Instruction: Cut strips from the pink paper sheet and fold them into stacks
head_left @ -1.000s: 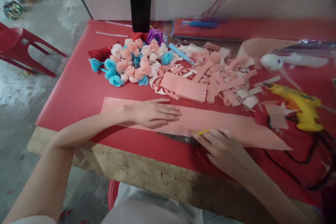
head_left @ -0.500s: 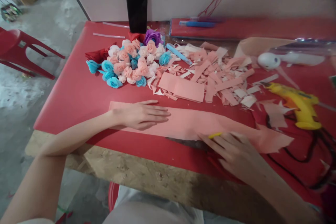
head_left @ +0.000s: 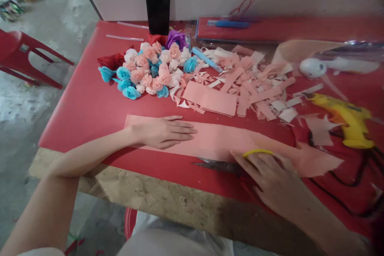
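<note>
A long strip of pink crepe paper (head_left: pixel 210 140) lies across the red tabletop in front of me. Flat on its left part rests my left hand (head_left: pixel 165 132), open, fingers stretched toward the right. My right hand (head_left: pixel 267 172) is closed round a pair of scissors (head_left: pixel 223 165) with a yellow-edged handle. The dark blades point left along the strip's near edge; the rest of the handle is hidden under my hand. Beyond the strip are folded pink paper pieces (head_left: pixel 211 98) and a heap of pink and white scraps (head_left: pixel 258 84).
Pink, white and blue paper roses (head_left: pixel 150 70) cluster at the back left. A yellow glue gun (head_left: pixel 345 120) with a black cord lies on the right, near a white device (head_left: pixel 313 68). A red plastic stool (head_left: pixel 21 54) stands on the floor at left.
My right hand has shifted slightly right, and more of the scissors' blades and yellow handle shows. My left hand stays flat on the strip. The view has moved a little.
</note>
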### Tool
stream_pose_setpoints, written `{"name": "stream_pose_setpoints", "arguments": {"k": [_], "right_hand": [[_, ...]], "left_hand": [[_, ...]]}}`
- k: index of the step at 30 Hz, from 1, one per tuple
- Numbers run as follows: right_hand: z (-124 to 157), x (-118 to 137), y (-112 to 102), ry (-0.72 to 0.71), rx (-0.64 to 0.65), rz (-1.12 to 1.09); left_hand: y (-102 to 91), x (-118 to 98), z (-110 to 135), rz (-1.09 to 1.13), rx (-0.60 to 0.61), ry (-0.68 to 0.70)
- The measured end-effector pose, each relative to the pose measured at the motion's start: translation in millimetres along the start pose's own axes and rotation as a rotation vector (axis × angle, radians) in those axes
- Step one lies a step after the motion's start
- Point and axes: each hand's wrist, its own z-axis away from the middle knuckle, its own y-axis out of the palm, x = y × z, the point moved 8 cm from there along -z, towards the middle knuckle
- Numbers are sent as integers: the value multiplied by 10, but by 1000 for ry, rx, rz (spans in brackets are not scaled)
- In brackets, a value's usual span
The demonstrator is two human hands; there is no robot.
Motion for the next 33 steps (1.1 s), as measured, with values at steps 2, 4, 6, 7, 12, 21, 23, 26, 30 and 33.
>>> {"name": "stream_pose_setpoints", "arguments": {"k": [2,4,6,7,12,21,23,26,30,33], "right_hand": [[10,-4,-3,3,-2,-5],[8,-6,4,11,4,3],[-7,-1,13,23,13,18],[-18,7,14,26,14,25],[-84,59,5,21,8,33],[-193,122,40,4,-9,50],[-206,136,45,-2,-9,58],[-210,152,45,-23,-11,79],[-200,162,12,-72,-40,102],[-172,173,-29,-124,-86,96]], "left_hand": [[3,1,0,-2,-5,0],[5,-1,0,1,-14,5],[4,-1,0,7,-21,7],[5,1,0,9,-21,5],[9,5,2,6,-6,0],[-12,-11,-5,0,-22,15],[-10,-7,-5,-1,-24,9],[-1,3,-4,-9,-22,-5],[5,-3,-2,-18,-30,4],[3,-1,-1,-22,-34,5]]}}
